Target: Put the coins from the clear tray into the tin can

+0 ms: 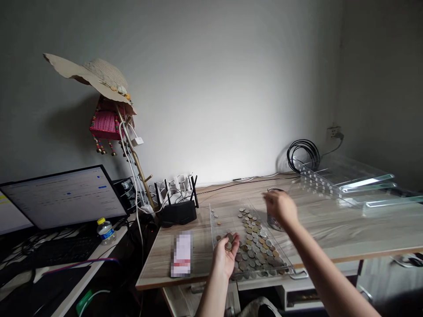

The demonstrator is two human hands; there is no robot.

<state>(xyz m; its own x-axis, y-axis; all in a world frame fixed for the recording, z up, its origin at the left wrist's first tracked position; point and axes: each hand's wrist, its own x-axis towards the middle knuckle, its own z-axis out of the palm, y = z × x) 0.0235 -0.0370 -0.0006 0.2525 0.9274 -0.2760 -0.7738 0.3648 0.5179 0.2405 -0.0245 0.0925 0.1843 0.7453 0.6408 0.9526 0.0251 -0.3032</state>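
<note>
My left hand [226, 259] is palm up with its fingers curled around a few coins [229, 245], over the left side of a clear plastic tray [228, 210]. Many silver and brass-coloured coins [251, 253] lie spread in the tray, thickest toward its near right corner. My right hand [282, 208] is closed, fingers pressed together, above a clear round container [275, 223] just right of the tray. Whatever those fingers may hold is hidden. My hand covers much of the container's top.
Left of the tray lies a blurred pinkish packet [181, 255]. A black router [178, 212] stands behind it. Clear acrylic panels [353, 185] and a coiled black cable [302, 156] occupy the right back. A monitor [66, 196] and small bottle [105, 231] are at left.
</note>
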